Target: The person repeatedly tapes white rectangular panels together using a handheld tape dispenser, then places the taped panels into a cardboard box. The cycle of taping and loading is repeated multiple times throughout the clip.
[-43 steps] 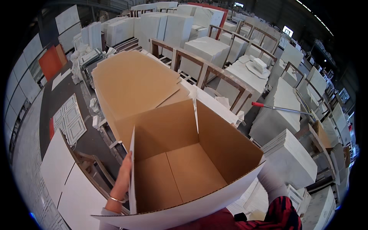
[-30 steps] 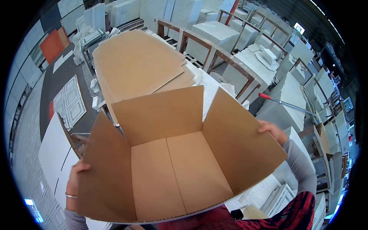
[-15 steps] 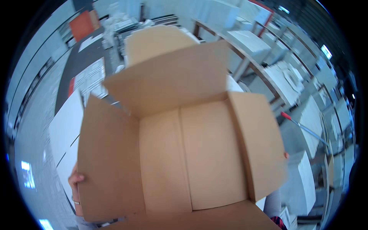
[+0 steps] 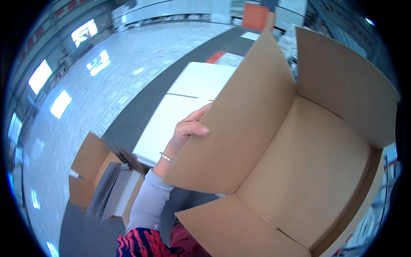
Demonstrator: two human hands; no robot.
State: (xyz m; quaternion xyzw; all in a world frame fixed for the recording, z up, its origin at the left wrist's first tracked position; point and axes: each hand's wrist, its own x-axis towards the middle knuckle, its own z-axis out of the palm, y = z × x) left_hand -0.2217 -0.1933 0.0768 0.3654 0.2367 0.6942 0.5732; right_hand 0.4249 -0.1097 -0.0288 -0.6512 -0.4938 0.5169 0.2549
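A large, empty brown cardboard box [image 4: 308,167] fills the right half of the picture, its top flaps standing out and its bare inside facing me. My left hand [image 4: 192,126] is closed round the outer edge of the left flap, thumb on the inner face and fingers partly hidden behind. A bracelet circles that wrist, above a light grey sleeve. My right hand is out of sight.
White flat panels [image 4: 171,115] lie just beyond my left forearm. At the lower left, another open cardboard box [image 4: 85,188] stands with grey sheets [image 4: 113,186] beside it. An orange-red board [image 4: 255,17] stands at the back, past the dark grey floor strip [image 4: 128,115].
My view has swung left, so the box now sits to the right and looks tilted. The lower-left box has come into sight; my right fingertips have gone out of it. My left hand keeps its grip.
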